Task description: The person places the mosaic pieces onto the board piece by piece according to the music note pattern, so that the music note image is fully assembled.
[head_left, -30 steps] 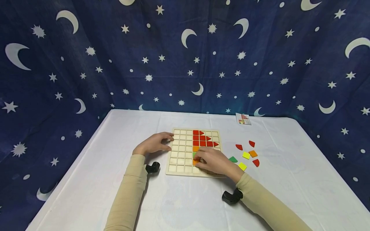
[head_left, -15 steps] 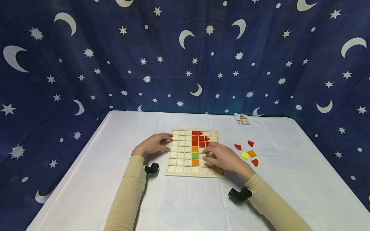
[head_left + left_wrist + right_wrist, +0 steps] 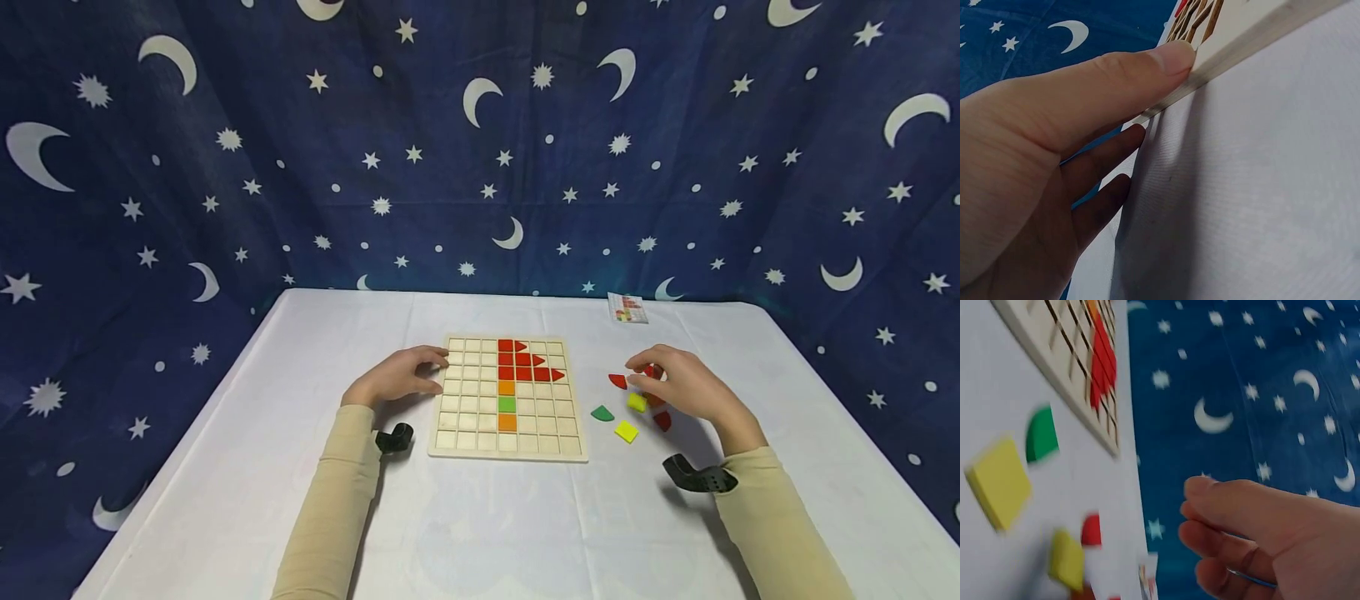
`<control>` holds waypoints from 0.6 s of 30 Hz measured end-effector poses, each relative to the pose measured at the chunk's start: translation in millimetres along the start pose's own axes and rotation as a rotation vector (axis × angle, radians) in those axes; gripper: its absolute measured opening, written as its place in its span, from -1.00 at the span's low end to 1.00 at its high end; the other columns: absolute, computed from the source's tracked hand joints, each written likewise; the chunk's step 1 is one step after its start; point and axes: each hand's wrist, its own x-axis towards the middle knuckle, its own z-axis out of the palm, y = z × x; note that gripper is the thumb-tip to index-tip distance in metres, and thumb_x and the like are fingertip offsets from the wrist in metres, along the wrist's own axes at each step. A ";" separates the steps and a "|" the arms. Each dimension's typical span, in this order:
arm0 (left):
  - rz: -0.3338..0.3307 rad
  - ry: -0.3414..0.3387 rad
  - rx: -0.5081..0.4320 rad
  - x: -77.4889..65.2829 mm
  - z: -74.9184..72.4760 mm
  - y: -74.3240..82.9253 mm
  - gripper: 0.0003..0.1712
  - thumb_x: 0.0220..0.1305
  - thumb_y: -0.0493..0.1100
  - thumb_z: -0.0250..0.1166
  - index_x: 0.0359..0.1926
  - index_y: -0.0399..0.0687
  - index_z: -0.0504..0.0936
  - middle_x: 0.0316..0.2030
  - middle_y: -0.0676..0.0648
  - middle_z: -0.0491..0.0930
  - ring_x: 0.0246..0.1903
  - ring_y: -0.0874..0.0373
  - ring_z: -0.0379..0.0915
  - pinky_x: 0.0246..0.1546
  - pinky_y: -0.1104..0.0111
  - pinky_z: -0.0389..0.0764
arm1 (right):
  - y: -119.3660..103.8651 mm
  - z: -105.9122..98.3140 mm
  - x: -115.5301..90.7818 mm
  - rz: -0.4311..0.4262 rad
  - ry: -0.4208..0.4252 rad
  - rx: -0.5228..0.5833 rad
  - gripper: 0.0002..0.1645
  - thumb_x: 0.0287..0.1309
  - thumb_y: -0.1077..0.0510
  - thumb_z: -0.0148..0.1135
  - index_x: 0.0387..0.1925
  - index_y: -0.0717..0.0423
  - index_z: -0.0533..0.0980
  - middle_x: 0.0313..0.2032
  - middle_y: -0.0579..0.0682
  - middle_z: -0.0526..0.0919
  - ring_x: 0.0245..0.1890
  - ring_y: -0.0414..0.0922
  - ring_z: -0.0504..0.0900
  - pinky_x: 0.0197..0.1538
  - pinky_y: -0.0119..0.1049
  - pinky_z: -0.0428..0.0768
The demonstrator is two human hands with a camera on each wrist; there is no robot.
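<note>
A wooden grid board (image 3: 474, 407) lies flat, with red squares and triangles in its upper rows and an orange, green, orange column below. At the board's left edge rests my left hand (image 3: 396, 377); the left wrist view has its thumb (image 3: 1175, 57) touching the rim, fingers extended beside it. My right hand (image 3: 690, 385) hovers over loose tiles right of the board, its fingers loosely bent and nothing seen between them. Beneath and around it lie a yellow tile (image 3: 637, 403), red quarter-round tiles (image 3: 663, 422) and a partly covered orange tile.
Nearer the board are a green quarter-round tile (image 3: 602, 413) and another yellow square (image 3: 626, 432). A small printed pattern card (image 3: 627, 308) lies at the back of the white-covered table (image 3: 480, 525). Behind hangs a dark blue curtain (image 3: 442, 92) with moons and stars.
My right hand has left the orange and green column and moved right, over the loose tiles. The left hand stays at the board's edge.
</note>
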 end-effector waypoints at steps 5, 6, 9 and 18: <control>0.009 0.002 -0.002 0.6 0.2 -1.7 -0.47 0.16 -0.14 0.44 0.15 -0.17 0.57 0.35 -0.13 0.36 0.39 -0.08 0.16 0.40 0.09 0.19 | 17.4 -4.5 -4.7 0.060 -0.076 -0.005 -0.64 0.20 0.13 0.32 -0.04 0.29 0.62 -0.22 0.03 0.64 -0.30 -0.08 0.49 -0.32 -0.27 0.53; 0.007 0.000 -0.001 0.8 0.2 -2.1 -0.47 0.16 -0.14 0.44 0.15 -0.17 0.57 0.35 -0.12 0.36 0.38 -0.07 0.17 0.39 0.09 0.20 | 20.1 -3.2 -4.7 0.070 -0.093 -0.007 -0.64 0.20 0.13 0.32 -0.05 0.29 0.62 -0.20 0.04 0.64 -0.29 -0.07 0.49 -0.31 -0.28 0.53; 0.012 -0.002 0.004 1.0 0.0 -2.3 -0.47 0.17 -0.13 0.44 0.16 -0.17 0.57 0.35 -0.13 0.35 0.38 -0.08 0.17 0.39 0.08 0.21 | 26.1 3.5 -2.6 0.107 -0.123 0.002 -0.61 0.21 0.10 0.31 -0.03 0.30 0.61 -0.18 0.08 0.64 -0.27 -0.06 0.49 -0.29 -0.28 0.54; 0.005 -0.001 0.005 1.6 0.2 -2.9 -0.46 0.18 -0.12 0.43 0.17 -0.16 0.57 0.36 -0.10 0.35 0.39 -0.06 0.15 0.40 0.10 0.19 | 22.6 25.0 15.4 0.150 -0.115 -0.038 -0.55 0.20 0.08 0.31 0.01 0.33 0.57 -0.26 0.06 0.63 -0.31 -0.05 0.49 -0.26 -0.20 0.57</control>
